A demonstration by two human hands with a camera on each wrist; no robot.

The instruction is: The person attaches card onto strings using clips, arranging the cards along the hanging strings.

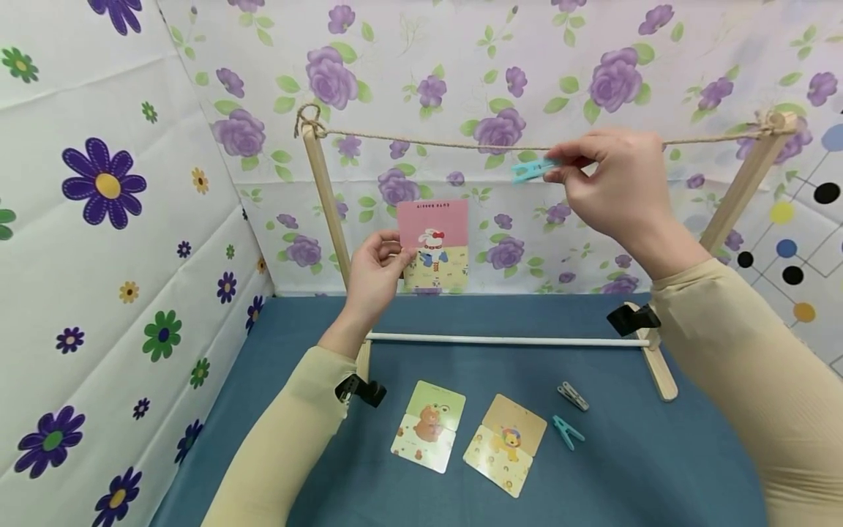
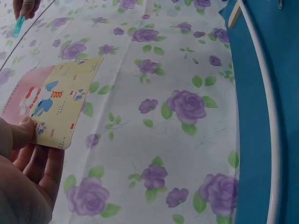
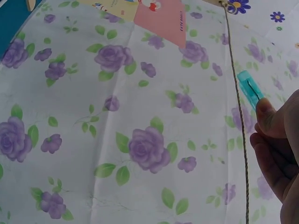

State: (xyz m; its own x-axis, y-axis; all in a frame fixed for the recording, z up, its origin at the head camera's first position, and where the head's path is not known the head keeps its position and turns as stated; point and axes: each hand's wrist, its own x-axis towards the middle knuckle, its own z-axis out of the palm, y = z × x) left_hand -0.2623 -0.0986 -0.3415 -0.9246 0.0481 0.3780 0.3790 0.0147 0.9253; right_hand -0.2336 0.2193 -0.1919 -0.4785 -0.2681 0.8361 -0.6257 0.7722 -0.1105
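I see the left hand [image 1: 375,269] pinching the pink card [image 1: 435,245] mid-frame, the right hand [image 1: 617,181] a peg [image 1: 529,171] upper right of centre; slackening that one-edge grip could drop the card

The head view is bright and evenly lit, with soft shadow on the blue cloth [image 1: 500,369] toward five o'clock, while both wrist views look dimmer and greyer, the left one bowing the white rod [image 2: 274,112] at three o'clock.
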